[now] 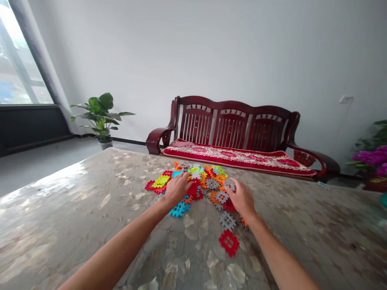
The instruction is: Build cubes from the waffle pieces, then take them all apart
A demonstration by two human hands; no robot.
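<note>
A pile of interlocking plastic tiles in red, blue, orange, yellow-green and grey lies on the table. My left hand (177, 189) rests over the left side of the pile, fingers stretched forward and thumb apart. Beside its fingertips are a pale grey tile (196, 175) and a red tile (194, 187); a blue tile (179, 209) lies below the hand. At the pile's right side, my right hand (242, 198) pinches a grey tile (229, 184) between thumb and fingers. Close to that thumb sits another grey tile (221, 197) over an orange one.
The table (127, 241) has a patterned, shiny cover. Nearer me lie a loose grey tile (227, 221) and a red tile (229, 242). Behind stands a wooden bench (231, 125) with a red floral cushion. Potted plants (101, 114) flank the table, and a grey piece (323, 185) lies far right.
</note>
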